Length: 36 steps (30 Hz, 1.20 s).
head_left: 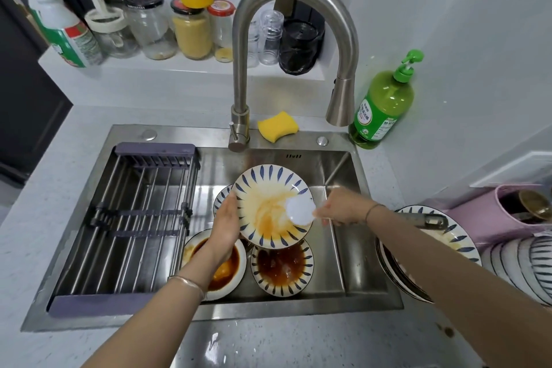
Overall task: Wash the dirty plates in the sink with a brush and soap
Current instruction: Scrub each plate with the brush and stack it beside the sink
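A steel sink (pixel 337 164) sits in a pale speckled worktop. I see the stained plate (pixel 268 188) tilted above the basin. My left grip (pixel 227 218) is clamped on its rim at nine o'clock. My right grip (pixel 340 207) is closed round a white-headed brush (pixel 300 209) lying on the plate's face near four o'clock. Held from one side only, the plate could slip and crack the sauce-filled plates (pixel 282 267) beneath.

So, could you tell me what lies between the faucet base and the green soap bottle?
Head view: a yellow sponge and a round metal cap on the sink ledge.
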{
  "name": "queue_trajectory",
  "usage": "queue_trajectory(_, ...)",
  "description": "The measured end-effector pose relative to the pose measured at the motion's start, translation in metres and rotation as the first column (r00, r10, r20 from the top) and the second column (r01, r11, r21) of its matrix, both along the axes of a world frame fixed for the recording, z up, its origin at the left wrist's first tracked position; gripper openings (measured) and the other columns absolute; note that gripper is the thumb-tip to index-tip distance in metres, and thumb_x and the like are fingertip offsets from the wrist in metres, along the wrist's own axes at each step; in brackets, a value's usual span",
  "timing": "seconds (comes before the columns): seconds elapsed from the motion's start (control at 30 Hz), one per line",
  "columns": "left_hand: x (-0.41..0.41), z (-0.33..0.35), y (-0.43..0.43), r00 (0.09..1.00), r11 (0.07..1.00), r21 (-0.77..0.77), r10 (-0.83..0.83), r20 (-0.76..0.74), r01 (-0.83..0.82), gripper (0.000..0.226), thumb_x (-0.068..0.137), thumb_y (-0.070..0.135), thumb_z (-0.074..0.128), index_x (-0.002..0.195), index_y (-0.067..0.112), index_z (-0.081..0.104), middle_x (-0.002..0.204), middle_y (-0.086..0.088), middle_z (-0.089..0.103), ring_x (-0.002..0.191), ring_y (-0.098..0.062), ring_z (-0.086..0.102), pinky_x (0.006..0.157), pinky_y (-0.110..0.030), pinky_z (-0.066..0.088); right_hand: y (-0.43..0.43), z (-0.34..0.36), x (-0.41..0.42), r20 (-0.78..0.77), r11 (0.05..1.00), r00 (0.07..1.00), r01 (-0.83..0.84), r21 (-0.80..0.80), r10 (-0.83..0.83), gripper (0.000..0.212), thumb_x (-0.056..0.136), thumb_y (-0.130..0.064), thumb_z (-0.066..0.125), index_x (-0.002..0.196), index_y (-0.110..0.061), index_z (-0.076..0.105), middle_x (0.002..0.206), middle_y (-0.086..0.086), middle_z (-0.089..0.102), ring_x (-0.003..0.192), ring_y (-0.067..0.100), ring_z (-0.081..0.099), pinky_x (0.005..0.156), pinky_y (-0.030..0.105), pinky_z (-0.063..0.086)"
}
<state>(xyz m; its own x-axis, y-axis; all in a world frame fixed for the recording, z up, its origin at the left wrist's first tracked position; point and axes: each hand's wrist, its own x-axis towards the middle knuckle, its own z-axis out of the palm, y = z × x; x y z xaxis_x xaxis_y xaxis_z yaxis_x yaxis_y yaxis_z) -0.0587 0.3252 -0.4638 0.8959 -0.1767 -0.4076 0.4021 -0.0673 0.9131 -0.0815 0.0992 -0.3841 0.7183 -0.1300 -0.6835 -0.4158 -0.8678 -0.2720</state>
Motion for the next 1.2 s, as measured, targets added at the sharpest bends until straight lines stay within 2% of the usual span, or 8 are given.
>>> queue_trajectory(0.13, -0.003, 0.003, -0.009, 1.000, 1.000, -0.008, -0.014, -0.027, 0.014, 0.044, 0.102, 0.055, 0.022, 0.113, 0.037, 0.061, 0.113, 0.002, 0.069, 0.104, -0.015, 0.064, 0.094, -0.042, 0.053, 0.035, -0.003, -0.007, -0.053, 0.988, 0.996, -0.063, 0.143, 0.072, 0.040, 0.094, -0.036, 0.054, 0.086, -0.002, 0.072, 0.048, -0.001, 0.051, 0.039, 0.015, 0.040, 0.048, 0.023, 0.037)
queue_trajectory(0.3, -0.005, 0.000, -0.008, 0.994, 0.999, -0.033, -0.001, -0.114, -0.003, 0.046, 0.102, 0.054, 0.023, 0.116, 0.033, 0.061, 0.114, -0.003, 0.070, 0.104, -0.020, 0.067, 0.093, -0.043, 0.054, 0.021, 0.002, 0.008, 0.113, 0.996, 0.990, 0.076, 0.053, -0.082, 0.034, 0.095, -0.034, 0.053, 0.093, -0.005, 0.071, 0.057, -0.006, 0.056, 0.044, 0.008, 0.046, 0.045, 0.018, 0.038)
queue_trajectory(0.43, -0.003, 0.002, -0.006, 0.993, 0.999, -0.044, 0.024, -0.118, -0.029, 0.039, 0.105, 0.045, 0.022, 0.109, 0.038, 0.060, 0.113, -0.002, 0.070, 0.103, -0.019, 0.067, 0.093, -0.043, 0.054, 0.021, 0.006, -0.005, -0.108, 0.998, 0.994, -0.027, 0.059, 0.033, 0.040, 0.096, -0.038, 0.051, 0.088, -0.003, 0.070, 0.054, -0.001, 0.049, 0.037, 0.011, 0.036, 0.039, 0.017, 0.032)
queue_trajectory(0.6, -0.010, -0.003, -0.015, 0.989, 0.998, -0.005, -0.069, -0.132, 0.069, 0.057, 0.093, 0.071, 0.025, 0.119, 0.036, 0.061, 0.118, 0.001, 0.068, 0.114, -0.025, 0.061, 0.099, -0.050, 0.049, 0.042, 0.001, 0.002, -0.009, 0.992, 1.000, -0.023, 0.122, 0.024, 0.038, 0.097, -0.034, 0.050, 0.089, -0.003, 0.071, 0.052, -0.005, 0.050, 0.044, 0.011, 0.040, 0.048, 0.020, 0.035)
queue_trajectory(0.7, -0.010, 0.005, -0.013, 0.987, 0.999, -0.040, -0.032, -0.157, 0.026, 0.048, 0.101, 0.056, 0.025, 0.117, 0.030, 0.062, 0.106, -0.003, 0.073, 0.101, -0.022, 0.068, 0.092, -0.047, 0.054, 0.026, 0.007, 0.009, 0.062, 0.998, 0.997, 0.049, 0.049, -0.052, 0.032, 0.097, -0.033, 0.049, 0.082, -0.010, 0.066, 0.059, -0.004, 0.052, 0.045, 0.007, 0.044, 0.045, 0.016, 0.036)
queue_trajectory(0.87, -0.006, 0.009, -0.014, 0.990, 1.000, -0.015, 0.008, -0.140, -0.010, 0.054, 0.103, 0.052, 0.022, 0.125, 0.019, 0.059, 0.109, -0.006, 0.071, 0.102, -0.025, 0.066, 0.078, -0.038, 0.058, 0.040, 0.011, -0.007, -0.115, 0.991, 0.990, -0.071, 0.109, 0.084, 0.039, 0.096, -0.037, 0.050, 0.075, -0.009, 0.066, 0.052, -0.001, 0.047, 0.034, 0.011, 0.034, 0.040, 0.018, 0.031)
queue_trajectory(1.07, -0.013, 0.008, -0.014, 0.989, 0.998, -0.037, -0.056, -0.136, 0.051, 0.046, 0.103, 0.051, 0.023, 0.110, 0.031, 0.063, 0.105, -0.004, 0.074, 0.100, -0.022, 0.069, 0.092, -0.047, 0.054, 0.032, 0.012, 0.008, 0.024, 0.997, 0.998, 0.064, 0.048, -0.065, 0.027, 0.098, -0.028, 0.047, 0.092, -0.007, 0.062, 0.053, -0.002, 0.049, 0.043, 0.011, 0.039, 0.044, 0.021, 0.033)
queue_trajectory(1.2, -0.011, 0.010, -0.013, 0.992, 0.997, -0.070, -0.031, -0.126, 0.022, 0.048, 0.104, 0.048, 0.022, 0.121, 0.024, 0.061, 0.108, -0.002, 0.071, 0.101, -0.020, 0.067, 0.087, -0.044, 0.057, 0.033, 0.015, -0.004, -0.134, 0.987, 0.988, 0.089, 0.134, -0.071, 0.037, 0.098, -0.033, 0.047, 0.074, -0.009, 0.061, 0.045, -0.005, 0.047, 0.035, 0.009, 0.033, 0.037, 0.017, 0.029)
